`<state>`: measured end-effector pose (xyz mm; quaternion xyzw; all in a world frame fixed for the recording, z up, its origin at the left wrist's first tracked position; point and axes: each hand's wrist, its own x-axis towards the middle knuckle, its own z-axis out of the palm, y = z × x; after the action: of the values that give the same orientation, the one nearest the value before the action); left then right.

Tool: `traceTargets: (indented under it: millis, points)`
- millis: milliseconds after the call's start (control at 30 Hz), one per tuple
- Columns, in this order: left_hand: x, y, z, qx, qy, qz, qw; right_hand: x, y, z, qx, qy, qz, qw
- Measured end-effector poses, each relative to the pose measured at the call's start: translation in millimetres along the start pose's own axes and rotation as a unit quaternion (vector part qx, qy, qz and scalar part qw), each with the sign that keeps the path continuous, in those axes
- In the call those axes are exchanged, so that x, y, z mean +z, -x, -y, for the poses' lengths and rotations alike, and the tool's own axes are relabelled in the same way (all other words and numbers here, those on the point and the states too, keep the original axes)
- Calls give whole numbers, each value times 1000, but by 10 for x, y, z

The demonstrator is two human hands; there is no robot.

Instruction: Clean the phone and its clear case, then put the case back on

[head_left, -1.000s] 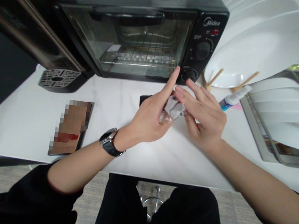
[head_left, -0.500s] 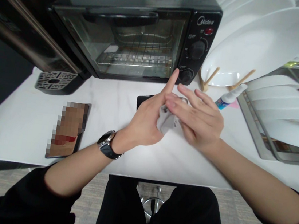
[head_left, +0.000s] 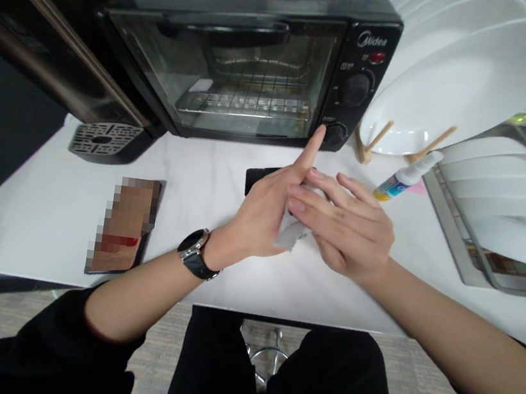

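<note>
The left arm (head_left: 126, 302) comes in from 8 o'clock and the right arm (head_left: 463, 330) from 4 o'clock. The left hand (head_left: 264, 213) sticks one finger up toward 1 o'clock. The right hand (head_left: 358, 232) reaches over part of it. Its fingers are bent a little, slightly apart, and point between 9 and 10 o'clock. Both legs (head_left: 215, 372) are at 6 o'clock.

The white counter (head_left: 192, 178) carries a toaster oven (head_left: 244, 78), a flat dark-edged device (head_left: 126, 227) and a spray bottle (head_left: 403, 179).
</note>
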<state>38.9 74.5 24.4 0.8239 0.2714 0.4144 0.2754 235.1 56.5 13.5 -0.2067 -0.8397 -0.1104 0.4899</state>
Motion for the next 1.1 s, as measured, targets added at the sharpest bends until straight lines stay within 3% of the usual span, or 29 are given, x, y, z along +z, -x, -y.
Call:
traceTargets:
  millis: [167,333,567,667,767,933,1033,1100]
  points:
    - [6,17,-1,-38,17,2,999,-39,24,40,-11,5,45,999]
    - [-11,11,-38,-61,45,-28,997,-8,-10,-33,12,24,17,999]
    - [-19,-40,-100,-24,-31,-13,999,0,6,-172,101,29,4,994]
    - [-29,-43,-127,-59,-48,-7,997,8,7,-128,114,37,15,993]
    - [-35,-28,-125,-52,-45,0,998,17,-8,0,101,27,10,994]
    - [-89,-42,-115,-57,-17,26,998,-36,-36,142,33,7,26,999]
    - [-198,-102,-164,-56,-100,72,991,-77,-44,79,87,4,-38,995]
    - [-286,-144,-211,-39,-151,153,976,-76,-51,5,150,-20,-101,983]
